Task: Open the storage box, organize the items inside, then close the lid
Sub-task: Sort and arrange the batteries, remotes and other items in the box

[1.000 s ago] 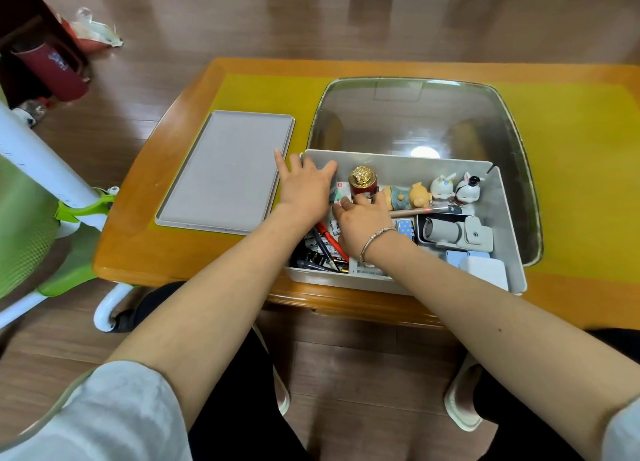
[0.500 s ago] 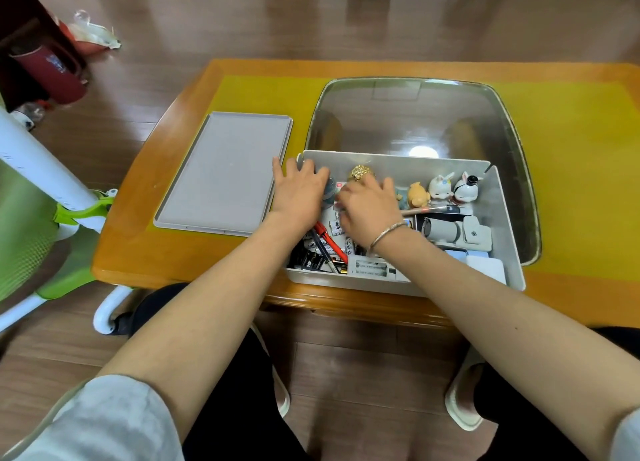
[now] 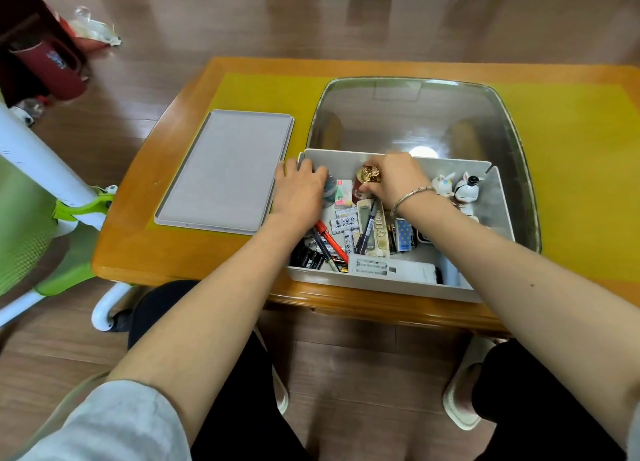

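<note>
Storage box point(image 3: 498, 197) sat open near the front edge of the worktop point(image 3: 149, 252), its grey lid point(image 3: 225, 173) lying flat just beside it on the left. Inside, batteries point(image 3: 343, 225), pens point(image 3: 327, 237), a remote control point(image 3: 372, 230) and other small pieces lay jumbled in the left half, while two rabbit figurines point(image 3: 455, 187) stood against the far wall. The step in hand appeared to be the sorting itself, and it would go best if the gold-topped ornament point(image 3: 369, 178) were lifted straight up and set upright by the figurines, so that it neither tipped nor dragged the loose batteries about; like pieces wanted gathering into rows before the lid went back on. The right hand point(image 3: 398, 180), a bracelet on its wrist, reached over the middle of the box with its fingers curled round the ornament, so its grip was closed on that piece. The left hand point(image 3: 301, 190) lay at the box's left far corner, palm down, fingers bent over the things beneath; whether its grip held anything could not be told, since the fingertips were hidden. Both forearms stretched forward from the person's lap, roughly parallel.
</note>
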Demonstrator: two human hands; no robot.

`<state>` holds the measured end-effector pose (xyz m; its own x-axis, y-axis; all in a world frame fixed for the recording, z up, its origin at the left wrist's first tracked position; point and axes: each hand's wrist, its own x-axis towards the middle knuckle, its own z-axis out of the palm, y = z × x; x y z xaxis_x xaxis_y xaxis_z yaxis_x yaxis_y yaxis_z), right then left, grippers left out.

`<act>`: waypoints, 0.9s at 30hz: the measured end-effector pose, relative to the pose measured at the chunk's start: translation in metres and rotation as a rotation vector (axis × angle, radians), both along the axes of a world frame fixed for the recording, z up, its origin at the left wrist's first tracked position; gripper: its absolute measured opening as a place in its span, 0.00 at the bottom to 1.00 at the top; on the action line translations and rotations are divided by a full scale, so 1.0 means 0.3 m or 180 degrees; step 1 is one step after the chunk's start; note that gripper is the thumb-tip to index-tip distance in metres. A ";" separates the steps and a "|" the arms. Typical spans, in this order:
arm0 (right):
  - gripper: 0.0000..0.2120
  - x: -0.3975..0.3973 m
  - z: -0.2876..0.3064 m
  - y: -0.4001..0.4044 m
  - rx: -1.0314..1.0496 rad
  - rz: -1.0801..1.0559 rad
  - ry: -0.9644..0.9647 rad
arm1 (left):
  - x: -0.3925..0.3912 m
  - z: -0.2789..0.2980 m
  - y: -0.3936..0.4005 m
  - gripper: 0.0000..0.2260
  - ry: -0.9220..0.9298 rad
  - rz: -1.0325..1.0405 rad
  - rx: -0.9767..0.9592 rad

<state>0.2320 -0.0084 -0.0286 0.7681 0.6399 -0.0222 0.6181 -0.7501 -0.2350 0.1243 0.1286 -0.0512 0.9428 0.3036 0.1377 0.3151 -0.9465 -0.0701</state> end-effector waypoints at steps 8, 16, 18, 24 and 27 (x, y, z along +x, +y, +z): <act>0.22 -0.030 0.002 0.033 -0.0029 -0.0045 -0.0050 | -0.014 0.010 -0.017 0.18 0.0215 -0.0137 0.0443; 0.26 0.000 -0.003 -0.026 0.0415 -0.0022 0.0221 | -0.022 -0.014 -0.019 0.13 -0.0027 -0.0703 0.0324; 0.23 -0.002 -0.009 -0.038 0.0507 -0.0061 0.0246 | -0.020 -0.017 -0.027 0.13 0.0082 -0.1025 0.0134; 0.13 -0.044 -0.009 -0.102 0.0768 -0.0590 0.0214 | 0.037 -0.012 -0.042 0.12 0.0378 -0.0887 0.0160; 0.21 -0.105 -0.041 -0.111 0.0095 -0.0572 0.0341 | 0.062 -0.015 -0.037 0.14 0.0466 -0.0721 0.0192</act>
